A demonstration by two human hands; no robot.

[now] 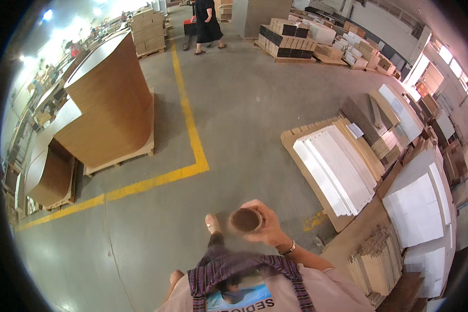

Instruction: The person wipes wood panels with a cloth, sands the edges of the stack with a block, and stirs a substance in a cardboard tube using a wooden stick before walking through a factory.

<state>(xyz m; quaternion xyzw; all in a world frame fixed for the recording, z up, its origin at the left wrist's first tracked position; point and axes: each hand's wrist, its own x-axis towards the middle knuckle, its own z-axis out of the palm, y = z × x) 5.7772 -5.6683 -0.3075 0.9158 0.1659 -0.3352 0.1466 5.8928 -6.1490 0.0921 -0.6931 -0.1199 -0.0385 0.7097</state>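
A: What does the right hand [265, 226] hold?

B: It is closed around a small round brown roll with a dark centre [246, 220], maybe tape, but it is blurred. The fingers wrap its rim, and the roll is in front of the person's chest, above the grey concrete floor [244, 114].

A: And the left hand?

B: I cannot find it in the view. Only a sandalled foot [212, 223] shows just left of the roll.

A: What is around the person?

B: To the right, a flat stack of long white panels on a cardboard sheet [333, 169] lies near. Further right are white boards on a wooden bench [416, 208]. To the left, well apart, a big curved brown wooden shell [112, 99] stands on a pallet, inside a yellow painted line [192, 140]. Far away, another person in black clothes [208, 23] walks near stacks of cardboard boxes [291, 39].
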